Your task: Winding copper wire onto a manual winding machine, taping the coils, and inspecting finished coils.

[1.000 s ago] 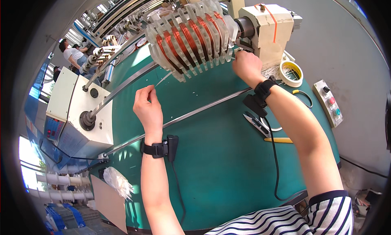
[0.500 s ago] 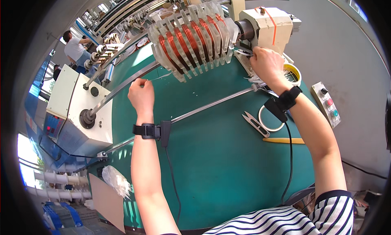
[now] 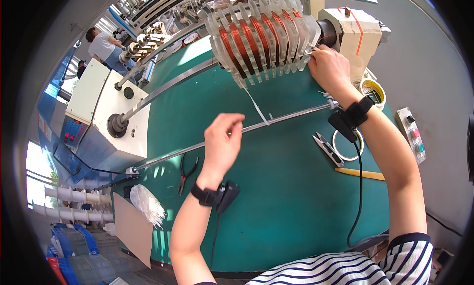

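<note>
A clear ribbed plastic coil former, wound with copper wire in several sections, sits on the machine's shaft. My right hand is at the former's right end, its fingers closed; what they grip is hidden. A thin white strip hangs loose from the former's lower left end, its tip near the metal rod. My left hand hovers over the table, left of the strip and apart from it. Its fingers are bent, with a gap between thumb and forefinger, and nothing shows in them.
A metal rod crosses the green table. Thread snips, a white ring, a yellow stick and tape lie right. Pliers and a bag of white strips lie left. A person works beyond.
My left hand has let go of the white strip and moved right and nearer to me. My right hand has closed in on the former's end. The whole view has shifted, and the pliers are uncovered.
</note>
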The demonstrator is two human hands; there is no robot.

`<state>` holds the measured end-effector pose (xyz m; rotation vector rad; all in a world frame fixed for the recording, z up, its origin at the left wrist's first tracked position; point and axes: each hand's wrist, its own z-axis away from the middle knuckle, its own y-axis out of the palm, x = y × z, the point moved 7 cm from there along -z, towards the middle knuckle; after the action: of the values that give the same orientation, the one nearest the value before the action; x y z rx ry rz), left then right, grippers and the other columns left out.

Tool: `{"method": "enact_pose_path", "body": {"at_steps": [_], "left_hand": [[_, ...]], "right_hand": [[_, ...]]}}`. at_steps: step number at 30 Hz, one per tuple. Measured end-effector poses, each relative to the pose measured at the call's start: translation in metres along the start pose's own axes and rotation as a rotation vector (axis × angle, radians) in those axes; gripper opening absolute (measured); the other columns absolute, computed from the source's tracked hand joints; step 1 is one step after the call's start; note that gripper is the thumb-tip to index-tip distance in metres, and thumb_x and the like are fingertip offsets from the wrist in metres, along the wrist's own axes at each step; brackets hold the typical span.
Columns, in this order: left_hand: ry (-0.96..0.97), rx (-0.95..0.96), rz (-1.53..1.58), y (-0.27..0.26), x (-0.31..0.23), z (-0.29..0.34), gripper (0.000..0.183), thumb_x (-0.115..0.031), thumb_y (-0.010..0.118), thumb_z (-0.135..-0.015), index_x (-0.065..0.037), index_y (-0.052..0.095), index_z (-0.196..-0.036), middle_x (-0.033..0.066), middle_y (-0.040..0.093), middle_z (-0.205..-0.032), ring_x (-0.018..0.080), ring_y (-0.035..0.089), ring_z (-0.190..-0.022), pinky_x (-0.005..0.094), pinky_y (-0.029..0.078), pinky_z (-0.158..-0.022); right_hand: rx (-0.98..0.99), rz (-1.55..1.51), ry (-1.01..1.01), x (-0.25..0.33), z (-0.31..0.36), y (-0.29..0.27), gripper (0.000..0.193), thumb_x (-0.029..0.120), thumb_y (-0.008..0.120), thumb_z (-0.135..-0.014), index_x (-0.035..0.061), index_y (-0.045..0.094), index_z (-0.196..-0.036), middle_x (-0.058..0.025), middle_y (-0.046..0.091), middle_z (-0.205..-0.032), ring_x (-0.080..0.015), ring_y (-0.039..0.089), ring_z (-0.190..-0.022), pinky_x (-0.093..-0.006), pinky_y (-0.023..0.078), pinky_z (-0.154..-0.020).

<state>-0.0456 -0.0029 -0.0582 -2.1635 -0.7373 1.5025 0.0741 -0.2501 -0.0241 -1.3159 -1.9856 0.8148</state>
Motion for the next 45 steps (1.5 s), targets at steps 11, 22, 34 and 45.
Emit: {"method": "enact_pose_path", "body": {"at_steps": [11,22,34,45], "left_hand": [[-0.360,-0.164,0.453,0.009,0.039,-0.075,0.018,-0.010,0.063,-0.082,0.003,0.066,-0.094,0.0062,0.066,-0.083,0.0095,0.051,-0.057,0.0217,0.041,-0.053],[0.096,-0.342,-0.041,-0.015,0.012,-0.081,0.006,0.000,0.059,-0.076,0.001,0.063,-0.080,0.0153,0.062,-0.071,0.0254,0.061,-0.061,0.0315,0.047,-0.059],[0.206,-0.407,-0.212,-0.009,-0.005,-0.090,0.010,-0.008,0.060,-0.077,0.001,0.057,-0.080,0.0155,0.061,-0.069,0.0315,0.061,-0.064,0.0366,0.047,-0.061],[-0.005,-0.251,-0.106,-0.018,0.005,-0.081,0.015,-0.009,0.059,-0.082,0.000,0.066,-0.093,0.0115,0.068,-0.077,0.0176,0.065,-0.069,0.0274,0.048,-0.065]], "right_hand": [[0.016,-0.029,0.012,-0.001,0.001,0.003,0.014,0.018,0.054,-0.079,0.0067,0.062,-0.078,-0.0098,0.061,-0.084,-0.0294,0.062,-0.081,-0.0414,0.050,-0.069],[-0.003,0.002,0.010,-0.001,-0.004,0.007,0.013,0.018,0.056,-0.079,0.0059,0.061,-0.080,-0.0102,0.061,-0.085,-0.0295,0.062,-0.079,-0.0417,0.050,-0.068],[0.032,0.068,0.014,-0.001,-0.005,0.008,0.014,0.017,0.055,-0.080,0.0054,0.061,-0.084,-0.0115,0.063,-0.084,-0.0308,0.063,-0.077,-0.0414,0.050,-0.067],[0.083,0.234,0.227,-0.081,0.027,-0.024,0.014,0.018,0.050,-0.080,0.0068,0.059,-0.081,-0.0150,0.064,-0.077,-0.0337,0.063,-0.077,-0.0458,0.049,-0.068]]}}
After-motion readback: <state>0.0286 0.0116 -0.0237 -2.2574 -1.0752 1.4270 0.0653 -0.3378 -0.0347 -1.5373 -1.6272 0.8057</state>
